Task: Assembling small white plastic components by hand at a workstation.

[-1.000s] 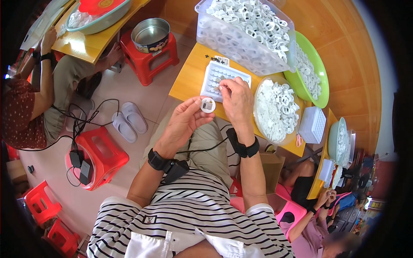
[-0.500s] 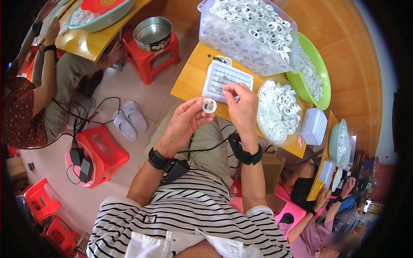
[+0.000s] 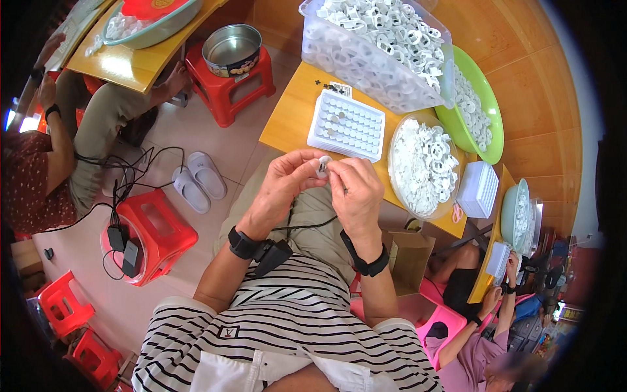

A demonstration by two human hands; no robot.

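My left hand point(image 3: 287, 183) pinches a small round white plastic part point(image 3: 322, 166) between thumb and fingertips, above my lap. It is tilted nearly edge-on, with a dark spot on its face. My right hand point(image 3: 358, 193) meets it from the right, thumb and index fingertip closed against the part; anything between those fingertips is hidden. Just beyond both hands, a white tray point(image 3: 315, 142) with rows of round pockets lies on the yellow table point(image 3: 287, 117). A few loose silvery discs, like button cells, rest on top of its left side.
Behind the tray stands a clear bin point(image 3: 366, 75) heaped with white plastic parts. To the right are a round tub point(image 3: 396, 189) and a green basin point(image 3: 494, 130) of similar parts, a stack of white trays point(image 3: 479, 191) and scissors point(image 3: 457, 212). Other people sit at left and lower right.
My right hand has come from the tray down to the white part in my left hand. The part has turned from face-up to nearly edge-on. Fewer loose discs show on the tray.
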